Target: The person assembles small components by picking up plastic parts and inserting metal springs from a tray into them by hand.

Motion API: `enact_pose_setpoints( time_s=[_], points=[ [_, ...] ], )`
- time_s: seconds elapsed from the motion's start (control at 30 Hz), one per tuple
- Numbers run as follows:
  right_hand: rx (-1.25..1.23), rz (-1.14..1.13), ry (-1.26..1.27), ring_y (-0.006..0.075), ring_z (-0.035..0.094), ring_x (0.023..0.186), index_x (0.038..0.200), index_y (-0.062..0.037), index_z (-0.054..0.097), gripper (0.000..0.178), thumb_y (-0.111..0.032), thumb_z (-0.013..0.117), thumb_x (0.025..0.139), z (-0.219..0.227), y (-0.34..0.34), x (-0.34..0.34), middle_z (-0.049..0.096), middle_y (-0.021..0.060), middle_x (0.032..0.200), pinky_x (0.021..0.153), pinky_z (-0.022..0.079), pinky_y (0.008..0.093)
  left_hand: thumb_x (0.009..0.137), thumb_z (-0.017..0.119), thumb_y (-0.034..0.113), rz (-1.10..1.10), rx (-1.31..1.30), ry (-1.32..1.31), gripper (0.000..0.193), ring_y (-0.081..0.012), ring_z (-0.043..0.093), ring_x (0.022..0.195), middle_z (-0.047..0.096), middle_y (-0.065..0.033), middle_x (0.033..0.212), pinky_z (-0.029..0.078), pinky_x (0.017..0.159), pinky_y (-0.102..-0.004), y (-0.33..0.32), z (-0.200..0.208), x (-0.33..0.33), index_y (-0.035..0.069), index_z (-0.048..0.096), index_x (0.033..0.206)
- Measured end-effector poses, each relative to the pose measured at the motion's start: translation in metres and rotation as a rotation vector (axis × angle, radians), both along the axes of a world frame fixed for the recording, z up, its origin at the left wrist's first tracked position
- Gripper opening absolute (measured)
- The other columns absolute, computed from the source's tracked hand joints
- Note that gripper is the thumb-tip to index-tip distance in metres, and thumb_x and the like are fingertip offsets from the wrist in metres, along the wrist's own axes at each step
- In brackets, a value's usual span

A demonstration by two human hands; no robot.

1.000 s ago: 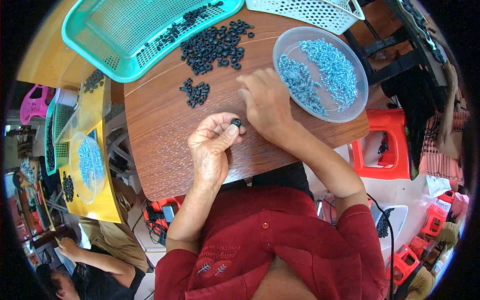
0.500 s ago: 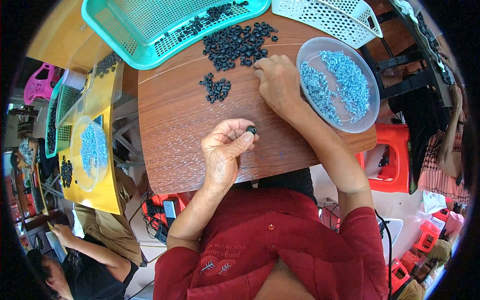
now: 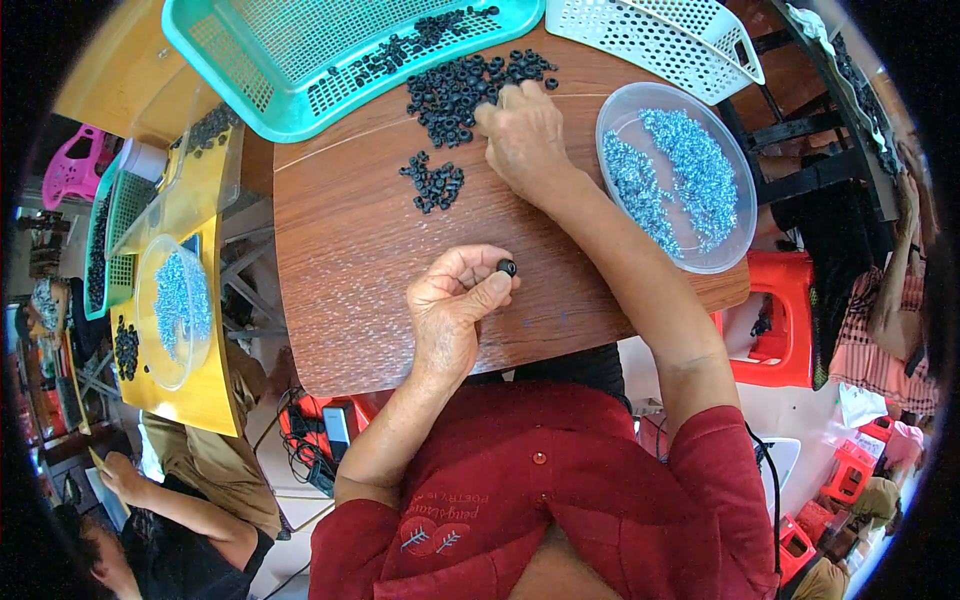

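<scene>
My left hand [image 3: 450, 305] pinches a small black ring-shaped piece [image 3: 508, 268] between thumb and fingers above the near part of the table. The piece has a hole with a paler centre. At the right edge of the large pile of black ring-shaped pieces [image 3: 450, 100], my right hand [image 3: 525, 140] reaches in with its fingers curled down. Its fingertips are hidden, so whatever they hold does not show. A smaller cluster of the same black pieces [image 3: 432, 183] lies nearer, left of my right hand. Right of my right forearm stands a clear round tub [image 3: 672, 255] of small shiny blue pieces [image 3: 690, 160].
A turquoise basket [image 3: 285, 128] with black pieces borders the brown table [image 3: 350, 290] at the far left. A white perforated basket [image 3: 640, 45] sits at the far right. Red stools [image 3: 785, 320] stand beside the table. Another person [image 3: 200, 510] sits at a yellow table [image 3: 215, 380] on the left.
My right hand has moved left from beside the tub to the edge of the large pile. My left hand stays almost in place, still pinching the black ring-shaped piece.
</scene>
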State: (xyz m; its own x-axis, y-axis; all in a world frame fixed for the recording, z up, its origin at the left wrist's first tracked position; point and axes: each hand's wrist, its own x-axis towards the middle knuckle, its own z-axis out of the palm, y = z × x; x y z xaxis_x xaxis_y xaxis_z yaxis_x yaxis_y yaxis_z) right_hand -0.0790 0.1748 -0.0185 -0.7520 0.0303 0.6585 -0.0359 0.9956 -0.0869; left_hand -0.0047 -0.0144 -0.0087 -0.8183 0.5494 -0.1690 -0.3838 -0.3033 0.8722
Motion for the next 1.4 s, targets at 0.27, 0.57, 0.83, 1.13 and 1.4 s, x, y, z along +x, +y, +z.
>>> enact_pose_setpoints(
  time_s=[0.27,0.57,0.83,1.13,1.4],
  points=[
    [-0.216,-0.027,-0.141,0.0281,0.055,0.077,0.079,-0.0096,0.068,0.009,-0.007,0.062,0.073,0.007,0.002,0.027,0.058,0.0093,0.074,0.066,0.045,0.0403,0.081,0.066,0.003,-0.013,0.0,-0.002,0.018,-0.0109,0.061,0.074,0.065,-0.0064,0.084,0.048,0.063,-0.0203,-0.005,-0.001,-0.003,-0.002,0.061,0.098],
    [-0.146,0.066,-0.153,0.0272,0.054,0.078,0.075,-0.0079,0.065,0.004,-0.01,0.066,0.072,0.011,-0.003,0.033,0.057,0.0079,0.074,0.067,0.045,0.0396,0.081,0.066,0.003,-0.02,0.03,-0.052,0.018,-0.0116,0.062,0.074,0.064,-0.0061,0.085,0.049,0.064,-0.0209,-0.006,-0.001,-0.004,-0.002,0.062,0.097],
    [0.186,0.098,-0.107,0.0259,0.05,0.075,0.065,-0.0054,0.056,0.006,-0.001,0.059,0.062,0.008,-0.006,0.028,0.051,0.0096,0.073,0.065,0.043,0.0357,0.081,0.066,0.002,-0.031,0.035,-0.019,0.018,-0.0123,0.063,0.076,0.064,-0.0064,0.086,0.05,0.064,-0.0214,-0.004,-0.005,-0.005,-0.002,0.061,0.098],
    [-0.532,0.184,-0.202,0.0214,0.059,0.073,0.07,-0.0008,0.063,0.011,-0.011,0.065,0.071,0.027,-0.008,0.069,0.061,0.0073,0.07,0.063,0.046,0.0354,0.08,0.066,0.002,-0.008,0.042,-0.006,0.019,-0.0124,0.063,0.075,0.065,-0.0069,0.086,0.05,0.064,-0.0218,-0.003,-0.003,-0.002,-0.003,0.061,0.099],
    [-1.505,0.364,-0.361,0.0087,0.059,0.075,0.088,0.0029,0.067,0.013,-0.009,0.064,0.083,0.045,-0.02,0.141,0.066,0.0037,0.082,0.07,0.048,0.0224,0.081,0.065,0.001,-0.018,0.029,0.053,0.019,-0.0116,0.062,0.076,0.065,-0.0071,0.085,0.05,0.065,-0.0216,0.005,0.011,0.007,-0.004,0.061,0.099]
  ],
)
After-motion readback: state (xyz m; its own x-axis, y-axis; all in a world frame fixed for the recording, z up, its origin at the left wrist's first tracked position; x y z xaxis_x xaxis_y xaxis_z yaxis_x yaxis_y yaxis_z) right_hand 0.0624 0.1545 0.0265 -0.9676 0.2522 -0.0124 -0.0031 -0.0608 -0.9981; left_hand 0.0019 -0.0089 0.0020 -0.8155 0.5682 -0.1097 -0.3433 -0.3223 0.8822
